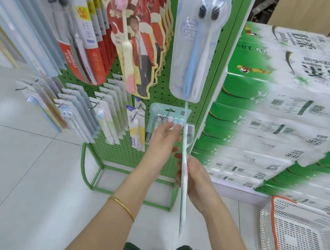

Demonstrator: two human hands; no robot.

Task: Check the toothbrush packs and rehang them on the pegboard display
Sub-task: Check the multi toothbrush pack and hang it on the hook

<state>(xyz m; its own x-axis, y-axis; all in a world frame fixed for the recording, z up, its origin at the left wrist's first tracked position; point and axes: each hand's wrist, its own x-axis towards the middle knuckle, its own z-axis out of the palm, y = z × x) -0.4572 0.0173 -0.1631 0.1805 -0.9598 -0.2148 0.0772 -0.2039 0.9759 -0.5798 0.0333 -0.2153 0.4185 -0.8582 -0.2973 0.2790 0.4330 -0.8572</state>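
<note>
A thin toothbrush pack (187, 143) is being gripped in the right hand (195, 179), just in front of the lower right corner of the green pegboard display (121, 154). The fingers are being curled round its middle. The pack is being held edge-on and nearly upright. Its brush-head end is being raised level with the display's bottom row, and its other end is being pointed down at the floor (14, 166) before the display's base.

The left hand (164, 137) is being stretched out to the right end of the display's bottom row. There its fingertips are being laid against a mint-green multi-pack (156, 121), which is hanging from a hook (169, 113). Whether that pack is being pinched or only touched cannot be told. A gold bracelet (123, 205) is being worn on the left forearm.

Higher on the display, a clear twin-brush pack (197, 44) is being shown above the mint-green one. Red-backed packs (142, 42) are being hung in a row to its left. To the right of the display, green-and-white tissue bundles (291, 105) are being kept in a stack. A white basket with an orange rim (302, 233) is being kept on the floor, to the right of the display's base.
</note>
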